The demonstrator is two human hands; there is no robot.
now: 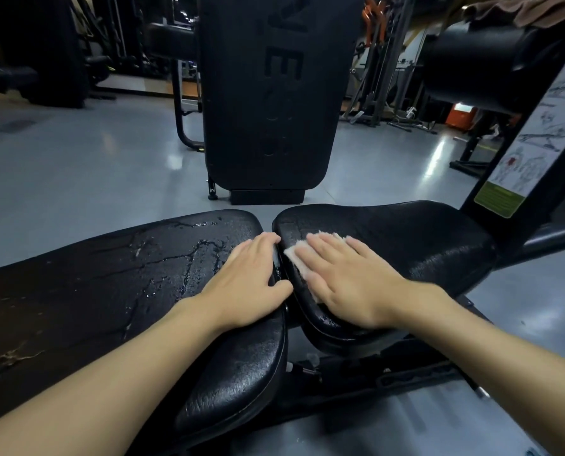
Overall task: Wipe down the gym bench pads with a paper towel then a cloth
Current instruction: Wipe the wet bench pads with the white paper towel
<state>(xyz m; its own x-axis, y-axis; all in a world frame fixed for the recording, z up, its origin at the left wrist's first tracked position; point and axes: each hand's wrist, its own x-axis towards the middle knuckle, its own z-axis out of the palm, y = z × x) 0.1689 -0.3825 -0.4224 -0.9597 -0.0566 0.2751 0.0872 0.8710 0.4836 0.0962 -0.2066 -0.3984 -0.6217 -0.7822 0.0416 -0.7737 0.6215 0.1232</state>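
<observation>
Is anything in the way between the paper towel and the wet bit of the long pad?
Yes. The left hand rests on the end of the long pad, right between the paper towel under the right hand and the wet streaks. A narrow gap also separates the seat pad from the long pad.

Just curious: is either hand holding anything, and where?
Nothing gripped: right hand presses the white paper towel flat; left hand rests on the cracked black pad.

A white paper towel (pixel 295 260) lies flattened beneath the right hand (pixel 347 284) on the glossy black seat pad (pixel 406 238). Under the left hand (pixel 244 284), the longer back pad (pixel 109 284) is cracked and streaked with wet beads. A brown cloth (pixel 537 9) lies draped well beyond the right hand.
</observation>
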